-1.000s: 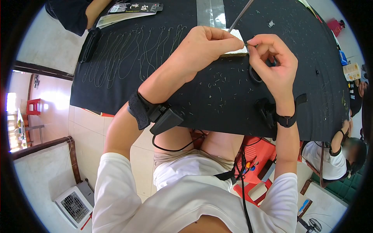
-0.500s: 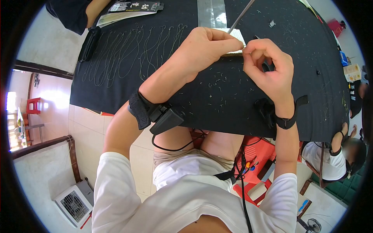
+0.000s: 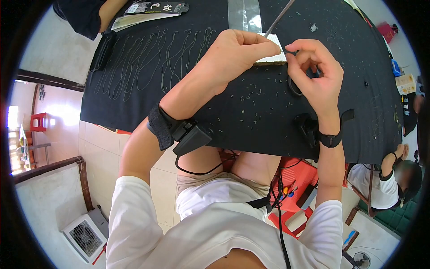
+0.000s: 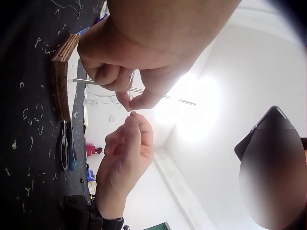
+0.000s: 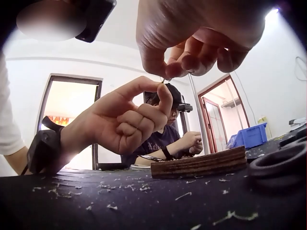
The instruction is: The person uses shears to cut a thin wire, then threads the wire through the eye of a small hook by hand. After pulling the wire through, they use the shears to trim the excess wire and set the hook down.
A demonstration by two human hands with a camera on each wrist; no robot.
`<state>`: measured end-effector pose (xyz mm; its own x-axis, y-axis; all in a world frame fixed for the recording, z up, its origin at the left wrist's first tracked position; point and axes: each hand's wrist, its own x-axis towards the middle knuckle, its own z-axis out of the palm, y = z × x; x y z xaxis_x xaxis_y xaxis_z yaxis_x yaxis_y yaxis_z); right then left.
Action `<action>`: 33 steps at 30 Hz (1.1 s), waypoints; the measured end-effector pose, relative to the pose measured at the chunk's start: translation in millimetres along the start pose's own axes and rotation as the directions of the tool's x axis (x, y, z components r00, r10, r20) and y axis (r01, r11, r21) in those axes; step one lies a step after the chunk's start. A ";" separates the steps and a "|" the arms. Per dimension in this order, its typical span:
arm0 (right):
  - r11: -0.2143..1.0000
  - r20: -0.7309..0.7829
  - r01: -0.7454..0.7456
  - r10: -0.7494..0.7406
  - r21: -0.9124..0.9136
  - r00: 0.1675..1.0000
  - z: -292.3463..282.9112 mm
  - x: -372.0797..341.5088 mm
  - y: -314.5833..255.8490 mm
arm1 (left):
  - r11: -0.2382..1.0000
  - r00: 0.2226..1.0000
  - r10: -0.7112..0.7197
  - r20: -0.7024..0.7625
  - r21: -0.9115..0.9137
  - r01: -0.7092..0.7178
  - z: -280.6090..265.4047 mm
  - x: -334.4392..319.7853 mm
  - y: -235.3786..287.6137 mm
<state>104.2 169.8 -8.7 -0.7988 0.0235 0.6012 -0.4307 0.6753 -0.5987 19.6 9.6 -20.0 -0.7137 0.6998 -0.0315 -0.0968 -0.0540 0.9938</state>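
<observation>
My left hand (image 3: 239,50) pinches a thin cord (image 3: 283,51) between thumb and index finger, above a block (image 3: 272,59) with a white top and layered brown sides. Just to the right, my right hand (image 3: 317,69) pinches the same cord, thumb against index finger, other fingers curled. Both sets of fingertips sit close together in the left wrist view. A slim metal rod (image 3: 278,19) rises from the block, and the left hand is beside it. Scissors (image 4: 64,148) lie by the block, partly hidden under my right hand in the head view.
Several long loops of thin cord (image 3: 134,67) are laid out at the left of the black cloth (image 3: 215,127). Small clippings (image 3: 251,95) are scattered near the block. Clear plastic sleeves (image 3: 244,18) and a black package (image 3: 156,9) lie at the back. Another person (image 5: 165,134) sits across.
Half a second ago my right fingertips were almost against the left ones; now they are drawn slightly right, with a short bit of cord between, much as one second ago. The left hand barely moves.
</observation>
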 end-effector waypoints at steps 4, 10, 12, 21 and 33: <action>1.000 -0.005 -0.004 0.004 0.010 1.000 -0.2 0.5 1.4 | 1.000 1.000 0.013 0.000 0.022 -0.013 -0.5 0.1 0.0; 1.000 -0.010 0.006 -0.006 -0.006 1.000 -0.4 0.6 1.5 | 1.000 0.999 0.030 0.011 -0.009 -0.030 -0.6 -0.3 0.8; 1.000 -0.012 -0.010 0.010 0.007 1.000 -0.1 0.5 2.0 | 0.999 0.999 0.034 0.009 -0.003 -0.034 -0.9 0.3 -0.1; 1.000 0.005 -0.021 0.021 0.008 1.000 0.0 0.0 3.2 | 0.999 0.999 0.041 -0.009 0.030 -0.041 -0.3 -0.1 -0.6; 0.914 -0.079 -0.372 0.363 -0.162 0.928 -60.8 -4.9 -7.3 | 0.993 0.993 -0.120 -0.016 -0.007 0.120 0.4 6.7 -1.2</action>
<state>136.9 209.5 24.9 -0.8649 0.3253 0.3823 -0.0290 0.7280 -0.6850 15.3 14.7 -21.3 -0.7077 0.6899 -0.1522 -0.1863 0.0255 0.9822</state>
